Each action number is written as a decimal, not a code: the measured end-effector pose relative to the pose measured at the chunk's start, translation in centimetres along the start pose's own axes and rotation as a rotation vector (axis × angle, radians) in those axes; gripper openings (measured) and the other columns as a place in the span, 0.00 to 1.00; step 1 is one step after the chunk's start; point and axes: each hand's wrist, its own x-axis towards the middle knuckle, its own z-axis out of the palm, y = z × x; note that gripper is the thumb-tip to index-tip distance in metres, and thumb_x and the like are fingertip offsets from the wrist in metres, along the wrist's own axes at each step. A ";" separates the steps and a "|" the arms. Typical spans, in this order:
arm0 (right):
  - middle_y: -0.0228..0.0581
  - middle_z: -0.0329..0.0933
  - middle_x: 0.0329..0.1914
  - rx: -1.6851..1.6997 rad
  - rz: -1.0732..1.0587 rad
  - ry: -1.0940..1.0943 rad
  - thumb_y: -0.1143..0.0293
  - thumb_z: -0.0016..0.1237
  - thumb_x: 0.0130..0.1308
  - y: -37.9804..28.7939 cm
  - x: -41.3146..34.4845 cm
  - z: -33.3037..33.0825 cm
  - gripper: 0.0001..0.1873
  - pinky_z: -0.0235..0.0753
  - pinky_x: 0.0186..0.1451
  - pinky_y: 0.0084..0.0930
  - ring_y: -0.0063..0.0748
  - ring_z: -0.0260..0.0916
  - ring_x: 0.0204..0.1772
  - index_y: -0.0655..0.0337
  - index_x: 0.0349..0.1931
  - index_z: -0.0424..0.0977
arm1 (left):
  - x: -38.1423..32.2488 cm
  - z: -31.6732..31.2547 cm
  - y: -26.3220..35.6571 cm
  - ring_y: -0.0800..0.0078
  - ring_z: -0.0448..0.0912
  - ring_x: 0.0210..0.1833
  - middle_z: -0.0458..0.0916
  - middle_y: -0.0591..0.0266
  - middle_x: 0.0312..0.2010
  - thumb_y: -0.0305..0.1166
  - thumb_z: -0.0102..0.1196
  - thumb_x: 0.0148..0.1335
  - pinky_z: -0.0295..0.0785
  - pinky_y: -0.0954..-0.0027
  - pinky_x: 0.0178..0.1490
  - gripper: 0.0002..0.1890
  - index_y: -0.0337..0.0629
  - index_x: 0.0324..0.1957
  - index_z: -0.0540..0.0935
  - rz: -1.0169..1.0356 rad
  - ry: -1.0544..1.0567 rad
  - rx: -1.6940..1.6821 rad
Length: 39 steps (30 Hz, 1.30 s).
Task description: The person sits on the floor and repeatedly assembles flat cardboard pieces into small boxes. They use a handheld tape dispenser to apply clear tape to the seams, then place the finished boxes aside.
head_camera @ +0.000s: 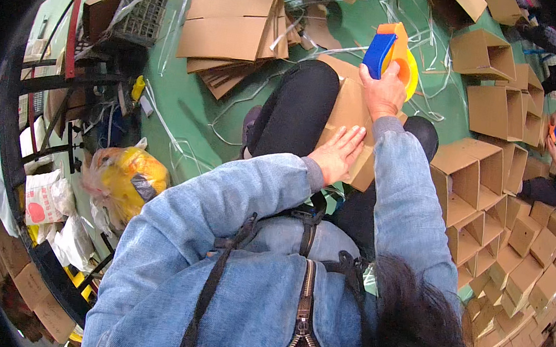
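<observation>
Between my knees rests a cardboard box [347, 105], partly hidden by my arms and legs. My left hand [338, 155] lies flat on its near part, fingers slightly spread, holding nothing. With my right hand [384, 89] I grip an orange and blue tape dispenser [381, 53] over the far end of the box. A yellow roll of tape [411, 75] sits on the dispenser's right side. Whether the tape touches the cardboard cannot be made out.
Flattened cardboard boxes [230, 16] are stacked ahead on the green floor [188, 109], among loose plastic strapping [428, 95]. Open boxes [473, 175] are piled to the right, near another person's hands [553, 137]. At left stand a metal rack [74, 23] and a yellow plastic-wrapped bundle [142, 175].
</observation>
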 end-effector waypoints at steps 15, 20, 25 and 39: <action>0.34 0.76 0.39 1.021 0.229 0.125 0.65 0.59 0.57 1.6 0.6 -7.4 0.19 0.73 0.43 0.24 0.25 0.73 0.38 0.65 0.45 0.72 | 0.6 -1.3 0.4 0.44 0.43 0.73 0.47 0.35 0.69 0.56 0.59 0.45 0.40 0.48 0.73 0.53 0.22 0.64 0.58 0.055 -0.070 0.222; 0.30 0.74 0.39 1.288 0.463 0.101 0.66 0.52 0.63 2.6 -5.2 -13.1 0.14 0.71 0.44 0.21 0.20 0.70 0.39 0.64 0.45 0.72 | 0.5 -0.9 0.7 0.43 0.45 0.73 0.49 0.36 0.68 0.55 0.56 0.50 0.40 0.48 0.73 0.49 0.23 0.64 0.59 0.071 -0.045 0.314; 0.31 0.74 0.39 1.370 0.592 -0.008 0.67 0.50 0.64 1.2 -10.3 -12.7 0.13 0.72 0.44 0.22 0.22 0.71 0.39 0.65 0.45 0.71 | 0.4 -0.8 0.9 0.44 0.47 0.72 0.54 0.36 0.66 0.51 0.56 0.51 0.41 0.48 0.73 0.42 0.24 0.60 0.66 0.065 -0.034 0.268; 0.33 0.74 0.41 1.229 0.524 0.007 0.68 0.53 0.62 -1.7 -12.3 -10.9 0.17 0.72 0.44 0.21 0.21 0.69 0.39 0.67 0.48 0.69 | -1.7 -0.6 1.8 0.37 0.66 0.60 0.76 0.37 0.47 0.35 0.52 0.45 0.57 0.39 0.65 0.21 0.27 0.39 0.83 0.173 0.067 0.209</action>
